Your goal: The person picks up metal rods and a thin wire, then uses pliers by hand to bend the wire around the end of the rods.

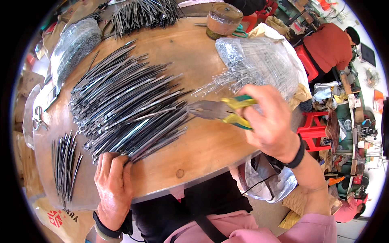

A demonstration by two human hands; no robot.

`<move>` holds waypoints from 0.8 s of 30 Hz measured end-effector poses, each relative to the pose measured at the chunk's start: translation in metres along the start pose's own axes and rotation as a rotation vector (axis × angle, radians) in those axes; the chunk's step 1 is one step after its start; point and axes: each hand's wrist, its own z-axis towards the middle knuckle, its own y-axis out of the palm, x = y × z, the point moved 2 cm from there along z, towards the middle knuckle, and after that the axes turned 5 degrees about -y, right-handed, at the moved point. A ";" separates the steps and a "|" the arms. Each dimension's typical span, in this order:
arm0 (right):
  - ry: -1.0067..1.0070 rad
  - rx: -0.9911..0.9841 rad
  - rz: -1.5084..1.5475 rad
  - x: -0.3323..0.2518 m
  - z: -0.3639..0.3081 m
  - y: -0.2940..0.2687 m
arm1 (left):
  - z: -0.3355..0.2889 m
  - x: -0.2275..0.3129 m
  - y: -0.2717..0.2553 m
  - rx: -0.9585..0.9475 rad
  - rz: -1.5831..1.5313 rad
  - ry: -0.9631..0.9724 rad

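Observation:
A wide pile of thin dark strips, metal-looking [129,101], lies slantwise across the wooden table. At its near edge my left hand [111,182] has its fingers curled together over the strips' ends; the fingertips are partly hidden. My right hand [269,121] is wrapped around the yellow-and-green handles of a pair of pliers [210,110]. The pliers point left, their jaw tips at the right-hand ends of the strips. Whether the jaws grip a strip I cannot tell. A smaller bunch of dark strips [65,168] lies apart at the left.
Another strip heap [146,16] sits at the far edge. Plastic bags of small parts [77,44] and clear-looking thin pieces [259,65] flank the pile. A round jar [223,20], scissors [39,117] and the table's curved edge [194,182] are around. A seated person [330,46] and red stool [314,129] are right.

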 end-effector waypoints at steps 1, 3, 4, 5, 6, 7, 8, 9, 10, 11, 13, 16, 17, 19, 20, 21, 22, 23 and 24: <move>0.062 0.042 -0.030 -0.003 0.001 -0.013 | 0.000 0.001 -0.003 -0.010 0.014 0.016; 0.179 0.130 -0.095 -0.005 -0.002 -0.034 | 0.002 0.004 -0.007 -0.002 0.065 0.065; 0.251 0.146 -0.108 -0.005 -0.009 -0.042 | 0.002 0.004 -0.008 -0.004 0.079 0.067; 0.324 0.162 -0.119 -0.004 -0.018 -0.050 | 0.002 0.005 -0.010 -0.006 0.093 0.070; 0.397 0.177 -0.130 -0.004 -0.027 -0.058 | 0.001 0.008 -0.013 0.014 0.072 0.045; 0.342 0.250 -0.165 -0.006 -0.036 -0.067 | -0.004 0.006 -0.014 0.017 -0.017 -0.009; 0.439 0.348 -0.052 -0.009 -0.051 -0.072 | -0.011 0.000 -0.012 0.017 -0.107 -0.066; 0.534 0.446 0.063 -0.014 -0.067 -0.074 | -0.019 -0.003 -0.010 0.016 -0.196 -0.124; 0.598 0.542 0.191 -0.016 -0.078 -0.077 | -0.027 -0.003 -0.006 -0.057 -0.376 -0.360; 0.740 0.648 0.313 -0.017 -0.089 -0.076 | -0.029 0.001 -0.001 -0.085 -0.588 -0.529; 0.967 0.682 0.578 -0.018 -0.103 -0.066 | -0.030 0.018 0.009 -0.138 -1.013 -0.865; 1.144 0.763 1.132 -0.014 -0.136 -0.047 | -0.048 0.034 0.001 -0.102 -1.246 -1.037; 1.227 0.839 1.327 -0.016 -0.143 -0.043 | -0.062 0.036 -0.006 -0.083 -1.311 -1.104; 1.389 0.983 1.728 -0.022 -0.155 -0.036 | -0.082 0.045 -0.018 -0.084 -1.539 -1.012; 1.392 1.038 1.931 -0.024 -0.157 -0.031 | -0.079 0.048 -0.020 -0.072 -1.653 -0.979; 1.373 1.073 2.012 -0.026 -0.154 -0.025 | -0.074 0.051 -0.020 -0.057 -1.765 -0.942; 1.361 1.110 2.075 -0.031 -0.150 -0.020 | -0.064 0.054 -0.012 -0.109 -1.872 -0.904; 1.352 1.156 2.155 -0.038 -0.145 -0.012 | -0.054 0.059 -0.004 -0.154 -1.959 -0.870; 1.327 1.215 2.258 -0.046 -0.134 -0.003 | -0.046 0.067 0.008 -0.253 -2.035 -0.826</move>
